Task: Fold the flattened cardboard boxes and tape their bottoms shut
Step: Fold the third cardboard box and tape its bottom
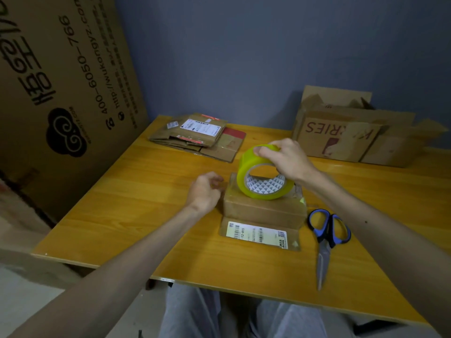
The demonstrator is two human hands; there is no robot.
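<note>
Boxes (197, 137), flattened, lie stacked at the tabletop's (122, 215) far left corner. Left hand (205, 193), fingers curled, touches the small box's (263, 211) left end mid-tabletop; whether it holds anything is unclear. Right hand (288, 159) grips the tape roll (262, 189) standing on that box. Scissors (328, 235) lie just right of it.

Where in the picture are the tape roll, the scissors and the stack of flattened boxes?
tape roll (245, 167): head view, left side of its yellow-green outer band.
scissors (327, 243): head view, pivot where handles meet blades.
stack of flattened boxes (200, 128): head view, white label of the top box.
</note>
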